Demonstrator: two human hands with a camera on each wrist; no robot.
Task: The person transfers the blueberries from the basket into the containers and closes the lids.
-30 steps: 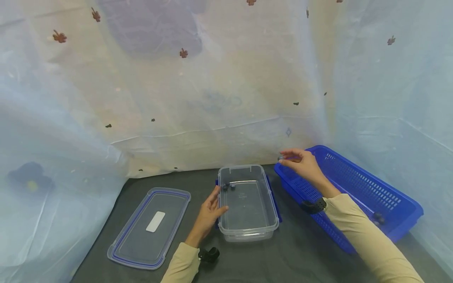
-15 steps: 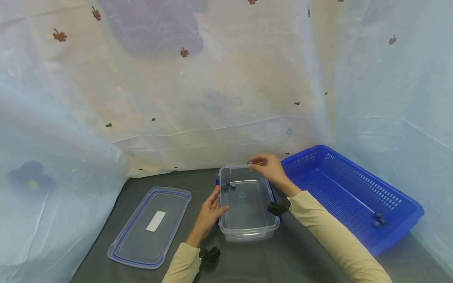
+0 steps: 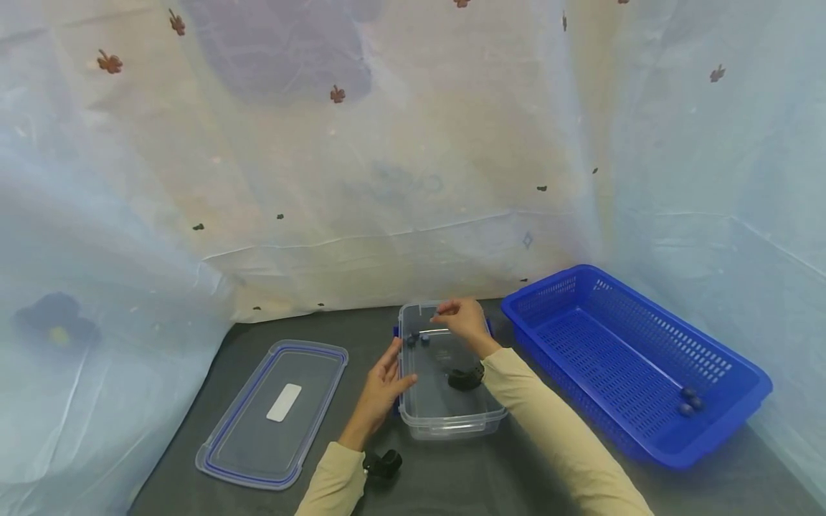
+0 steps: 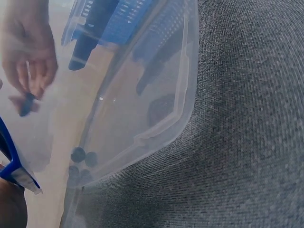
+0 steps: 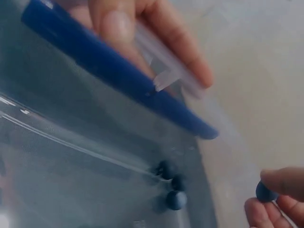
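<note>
Right hand (image 3: 461,321) over far end of clear container (image 3: 452,423); thumb and fingertips pinch a small dark blue bead (image 5: 264,192), held above the container floor. Three like beads (image 3: 416,339) lie at the far left corner inside. Left hand (image 3: 381,389) rests against the container's left wall, fingers straight and together. Lid (image 3: 274,414) lies left; blue basket (image 3: 723,423) right, two beads (image 3: 687,401) at its near end.

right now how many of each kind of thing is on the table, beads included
clear plastic box: 1
clear lid: 1
blue basket: 1
small blue beads: 6 that show (3 in the box, 2 in the basket, 1 pinched in the right hand)
total: 9
</note>
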